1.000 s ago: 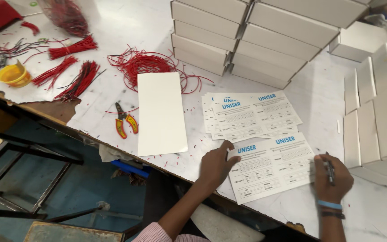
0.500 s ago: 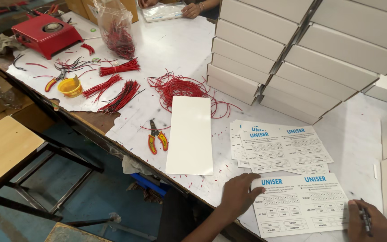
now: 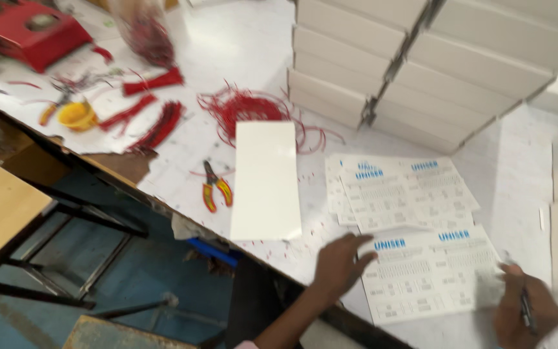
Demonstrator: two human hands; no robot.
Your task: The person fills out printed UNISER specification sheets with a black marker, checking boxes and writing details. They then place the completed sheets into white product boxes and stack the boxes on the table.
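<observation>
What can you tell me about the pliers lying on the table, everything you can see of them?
The pliers are a small hand tool with dark metal jaws and red and yellow grips, plastic by the look. They lie flat on the white table near its front edge, handles slightly spread and pointing toward the person. They sit just left of the white flat box, apart from it. A thin red wire strand seems to run under them. Neither hand touches them. The picture is somewhat blurred.

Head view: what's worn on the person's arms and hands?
Both hands are bare, no gloves. The left hand and its forearm show no sleeve until a sliver of pink fabric at the bottom edge. The right hand is blurred; no ring shows, and its wrist is out of frame.
</observation>
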